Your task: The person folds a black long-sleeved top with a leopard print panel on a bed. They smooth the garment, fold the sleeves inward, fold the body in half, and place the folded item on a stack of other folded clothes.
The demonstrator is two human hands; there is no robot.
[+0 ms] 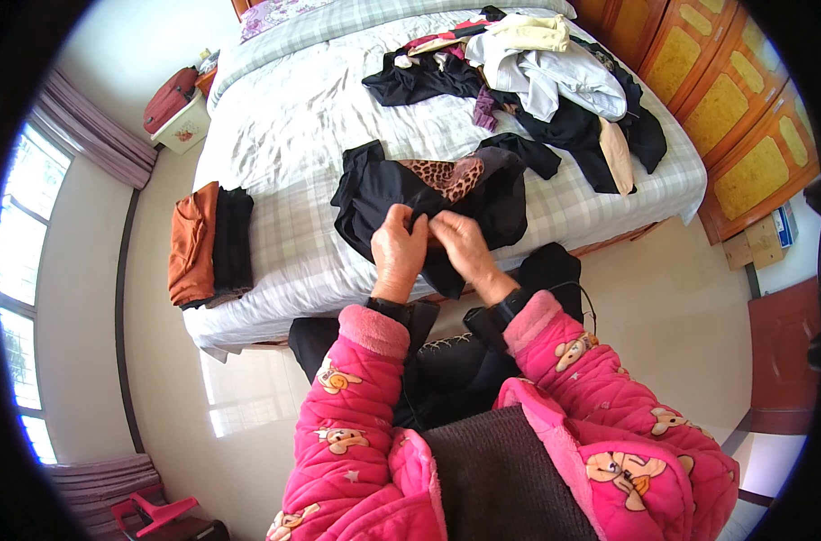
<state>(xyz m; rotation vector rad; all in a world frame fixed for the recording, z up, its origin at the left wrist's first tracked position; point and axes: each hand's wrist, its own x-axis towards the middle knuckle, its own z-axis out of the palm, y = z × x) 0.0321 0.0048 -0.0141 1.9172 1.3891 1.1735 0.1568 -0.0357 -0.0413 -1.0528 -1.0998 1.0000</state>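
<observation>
A black garment [370,194] with a leopard-print patch lies spread at the near edge of the bed, and what looks like a sleeve stretches off to the right. My left hand [399,248] is closed on its near part, fingers pinched together. Close beside it, my right hand [463,245] grips the same cloth, fingertips bent inward. The exact fold between the fingers is hidden by the hands. Part of the cloth hangs over the bed's edge below them.
Folded orange and black clothes [194,243] are stacked at the bed's left corner. A heap of mixed clothes [555,81] covers the far right of the bed [284,135]. Wooden wardrobe doors [717,99] stand at right; a red bag [169,99] rests on a white box at left.
</observation>
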